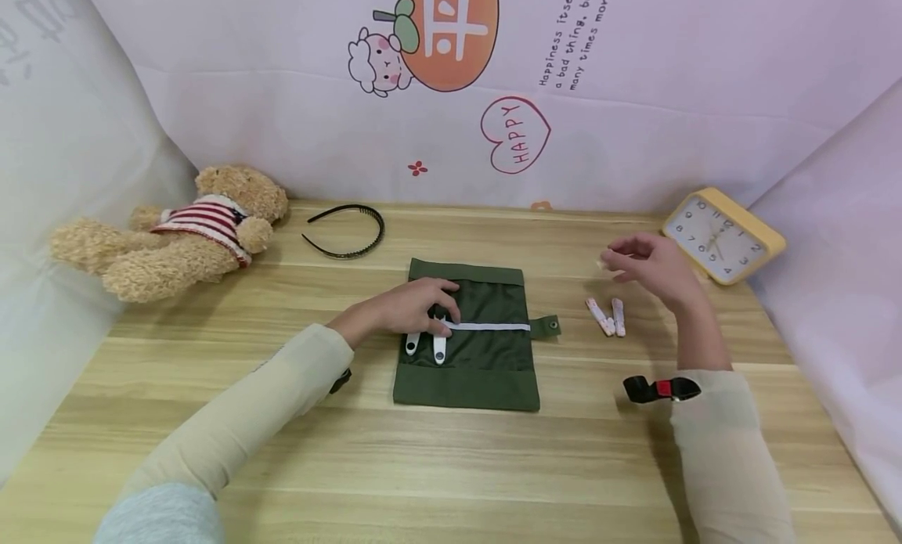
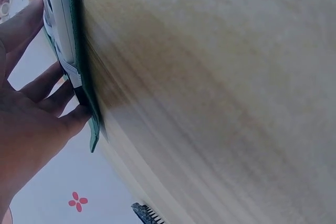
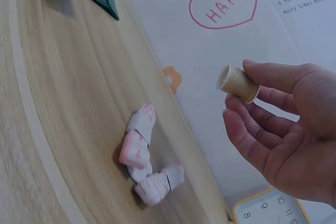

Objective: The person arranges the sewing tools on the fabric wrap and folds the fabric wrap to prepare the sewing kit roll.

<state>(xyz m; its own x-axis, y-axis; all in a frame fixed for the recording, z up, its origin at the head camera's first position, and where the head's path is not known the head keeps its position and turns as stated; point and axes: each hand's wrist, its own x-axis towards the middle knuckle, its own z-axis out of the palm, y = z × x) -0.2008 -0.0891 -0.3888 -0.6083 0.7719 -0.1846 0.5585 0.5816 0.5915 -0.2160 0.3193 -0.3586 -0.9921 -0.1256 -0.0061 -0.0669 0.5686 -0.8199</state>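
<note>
A dark green fabric roll-up pouch point(image 1: 468, 389) lies unfolded on the table. Across its middle runs a white elastic strip point(image 1: 496, 327), and two white tools point(image 1: 440, 350) with dark dots at their ends sit at its left part. My left hand point(image 1: 405, 307) rests on the pouch there, fingers spread and fairly straight, thumb by one white tool; its fingers hide the tools' upper parts. Raised above the table at right, my right hand point(image 1: 658, 268) pinches a small spool of beige thread point(image 3: 240, 84) between thumb and fingers.
Below the right hand lie pink-and-white patterned folded pieces point(image 1: 607, 318). A yellow-framed clock point(image 1: 722, 235) stands at the back right. At the back left are a teddy bear point(image 1: 204, 231) and a black headband point(image 1: 380, 231). A snap strap point(image 1: 546, 326) sticks out from the pouch's right side.
</note>
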